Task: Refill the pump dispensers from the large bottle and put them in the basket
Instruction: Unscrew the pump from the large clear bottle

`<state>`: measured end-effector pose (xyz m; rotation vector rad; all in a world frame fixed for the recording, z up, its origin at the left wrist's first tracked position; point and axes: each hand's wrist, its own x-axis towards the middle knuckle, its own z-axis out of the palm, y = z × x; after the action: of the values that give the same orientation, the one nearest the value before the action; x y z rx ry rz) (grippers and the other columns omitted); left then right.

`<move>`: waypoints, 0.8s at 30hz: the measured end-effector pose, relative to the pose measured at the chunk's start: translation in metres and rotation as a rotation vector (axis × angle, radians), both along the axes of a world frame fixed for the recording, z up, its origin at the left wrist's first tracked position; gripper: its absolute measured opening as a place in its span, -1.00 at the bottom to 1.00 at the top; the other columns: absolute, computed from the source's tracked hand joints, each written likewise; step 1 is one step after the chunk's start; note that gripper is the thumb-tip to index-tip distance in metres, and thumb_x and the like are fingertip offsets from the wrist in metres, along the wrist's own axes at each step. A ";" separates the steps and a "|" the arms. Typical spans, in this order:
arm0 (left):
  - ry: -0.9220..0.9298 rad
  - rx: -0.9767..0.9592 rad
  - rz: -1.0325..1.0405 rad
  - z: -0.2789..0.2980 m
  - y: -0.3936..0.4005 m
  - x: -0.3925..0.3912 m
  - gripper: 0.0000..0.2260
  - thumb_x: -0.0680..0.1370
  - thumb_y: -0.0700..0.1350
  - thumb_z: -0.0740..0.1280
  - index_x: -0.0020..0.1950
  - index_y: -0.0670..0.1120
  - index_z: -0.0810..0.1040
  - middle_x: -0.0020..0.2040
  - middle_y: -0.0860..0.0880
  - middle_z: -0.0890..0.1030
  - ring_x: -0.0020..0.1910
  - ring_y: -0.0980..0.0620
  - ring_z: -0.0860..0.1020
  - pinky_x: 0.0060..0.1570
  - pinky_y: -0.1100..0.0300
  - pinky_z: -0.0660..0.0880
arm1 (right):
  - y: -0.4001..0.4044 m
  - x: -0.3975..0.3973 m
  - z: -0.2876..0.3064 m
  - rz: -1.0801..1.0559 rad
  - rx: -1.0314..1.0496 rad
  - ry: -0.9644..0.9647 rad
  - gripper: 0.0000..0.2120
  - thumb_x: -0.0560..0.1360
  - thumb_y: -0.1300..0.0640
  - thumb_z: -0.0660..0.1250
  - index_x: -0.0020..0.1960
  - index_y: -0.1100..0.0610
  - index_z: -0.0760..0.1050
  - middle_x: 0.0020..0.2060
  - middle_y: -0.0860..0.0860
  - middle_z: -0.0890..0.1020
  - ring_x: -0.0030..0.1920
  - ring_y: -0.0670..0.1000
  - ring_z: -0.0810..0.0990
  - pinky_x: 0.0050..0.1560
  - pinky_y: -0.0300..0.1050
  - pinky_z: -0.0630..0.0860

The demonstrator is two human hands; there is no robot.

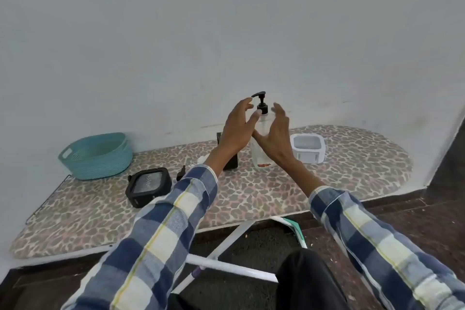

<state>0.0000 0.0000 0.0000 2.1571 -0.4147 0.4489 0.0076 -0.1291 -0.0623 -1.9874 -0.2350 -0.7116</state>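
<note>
I judge the job barely begun: both my left hand [236, 131] and right hand [275, 137] flank the clear pump dispenser [261, 138] at the surface's back edge, fingers spread, gripping nothing, while the basket [97, 155] stands empty far left.

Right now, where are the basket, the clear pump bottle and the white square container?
basket [97, 158]: head view, on its teal front wall.
clear pump bottle [261, 102]: head view, on the black pump neck.
white square container [309, 155]: head view, on its front wall.
</note>
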 end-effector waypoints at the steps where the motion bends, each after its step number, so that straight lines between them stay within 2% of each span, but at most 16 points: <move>1: 0.010 -0.022 -0.020 0.001 -0.003 0.004 -0.53 0.73 0.07 0.30 0.61 -0.04 0.39 0.48 -0.01 0.56 0.47 0.03 0.50 0.44 0.05 0.42 | 0.000 0.004 -0.002 0.028 0.039 0.040 -0.02 0.47 -0.30 0.46 0.65 0.10 0.05 0.57 0.07 0.29 0.54 0.08 0.33 0.46 0.01 0.37; 3: 0.026 -0.028 -0.027 0.004 -0.007 0.009 -0.59 0.72 0.02 0.35 0.55 -0.08 0.48 0.42 -0.02 0.62 0.40 0.04 0.57 0.44 0.02 0.47 | 0.000 0.002 0.000 0.051 0.076 0.101 -0.02 0.41 -0.36 0.46 0.61 0.07 0.12 0.53 0.03 0.38 0.44 0.04 0.46 0.33 0.00 0.48; 5: 0.021 -0.032 -0.021 0.002 -0.010 0.017 -0.65 0.71 -0.03 0.37 0.48 -0.10 0.56 0.34 -0.02 0.65 0.31 0.06 0.61 0.42 -0.02 0.51 | -0.001 0.004 0.000 0.035 0.104 0.105 -0.10 0.40 -0.28 0.55 0.54 0.05 0.22 0.42 -0.02 0.48 0.27 -0.01 0.55 0.17 -0.04 0.53; 9: -0.001 -0.039 -0.001 -0.005 -0.014 0.034 -0.76 0.70 -0.10 0.38 0.36 -0.09 0.63 0.23 -0.06 0.61 0.25 0.02 0.63 0.37 -0.03 0.53 | -0.006 0.009 -0.002 0.058 0.156 0.098 -0.19 0.39 -0.16 0.64 0.45 -0.01 0.27 0.31 -0.08 0.54 0.10 -0.10 0.59 -0.07 -0.28 0.45; 15: -0.096 -0.057 0.122 -0.019 -0.025 0.046 -0.84 0.66 -0.07 0.42 0.22 -0.07 0.65 0.15 0.02 0.65 0.14 0.04 0.66 0.19 -0.05 0.60 | -0.004 0.015 -0.011 0.057 0.197 0.049 -0.20 0.34 -0.09 0.65 0.41 -0.07 0.26 0.24 -0.10 0.55 0.09 -0.12 0.61 -0.10 -0.29 0.47; 17: -0.143 -0.074 0.210 -0.023 -0.030 0.044 -0.82 0.62 0.02 0.48 0.14 -0.02 0.61 0.07 0.10 0.65 0.05 0.13 0.65 0.02 0.09 0.58 | -0.002 0.017 -0.014 0.053 0.198 0.030 -0.23 0.34 -0.06 0.63 0.38 -0.10 0.25 0.22 -0.12 0.55 0.08 -0.11 0.61 -0.09 -0.23 0.51; 19: -0.156 -0.130 0.296 -0.025 -0.037 0.038 -0.73 0.56 0.12 0.53 0.06 0.02 0.53 -0.01 0.15 0.63 -0.05 0.22 0.61 -0.13 0.23 0.48 | -0.001 0.018 -0.017 0.051 0.203 0.027 -0.26 0.36 -0.01 0.60 0.38 -0.10 0.24 0.21 -0.11 0.56 0.08 -0.10 0.61 -0.08 -0.17 0.55; 21: -0.176 -0.156 0.319 -0.029 -0.041 0.035 -0.65 0.52 0.19 0.54 0.04 0.02 0.50 -0.03 0.17 0.61 -0.06 0.22 0.59 -0.17 0.26 0.43 | -0.001 0.019 -0.018 0.034 0.203 0.029 -0.25 0.38 0.01 0.59 0.40 -0.08 0.23 0.21 -0.09 0.56 0.09 -0.10 0.61 -0.06 -0.15 0.59; 24: -0.183 -0.168 0.271 -0.030 -0.039 0.036 -0.62 0.52 0.21 0.55 0.10 0.01 0.52 0.03 0.16 0.60 -0.02 0.21 0.60 -0.11 0.31 0.46 | -0.003 0.019 -0.018 0.044 0.202 0.026 -0.21 0.37 -0.03 0.62 0.42 -0.10 0.21 0.22 -0.10 0.55 0.11 -0.12 0.61 -0.04 -0.20 0.58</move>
<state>0.0364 -0.0390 -0.0300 2.0221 -0.1758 0.8083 0.0271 -0.1317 -0.0799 -1.7930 -0.1836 -0.6546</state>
